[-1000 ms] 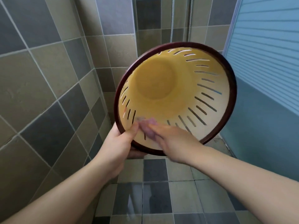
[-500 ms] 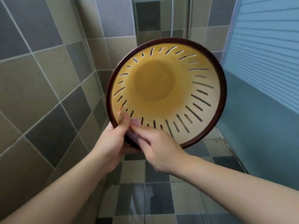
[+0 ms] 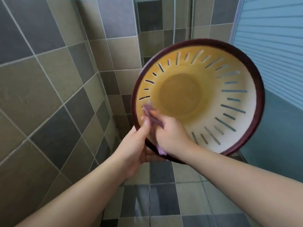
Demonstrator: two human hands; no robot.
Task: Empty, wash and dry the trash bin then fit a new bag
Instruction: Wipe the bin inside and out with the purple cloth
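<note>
The right hand (image 3: 172, 136) reaches into the mouth of the bin (image 3: 229, 145), its fingers curled around a small purple cloth (image 3: 151, 117) and pressing it against the inner wall at the lower left, close to the rim. One end of the cloth sticks out above the fingers, and another bit hangs below the hand over the rim. Just beside it, the left hand (image 3: 137, 148) grips the dark red rim from the outside, thumb laid over the edge and touching the cloth, the other fingers wrapped behind the bin. The bin is held up in the air, tipped so its opening faces the camera. Its inside is yellow, with narrow slots cut all around the wall and a plain round bottom; apart from the cloth and the hand, nothing lies in it. Behind it stand grey and beige wall tiles (image 3: 49, 79), with a tiled floor (image 3: 164, 202) below and a ribbed blue panel (image 3: 270, 30) on the right.
</note>
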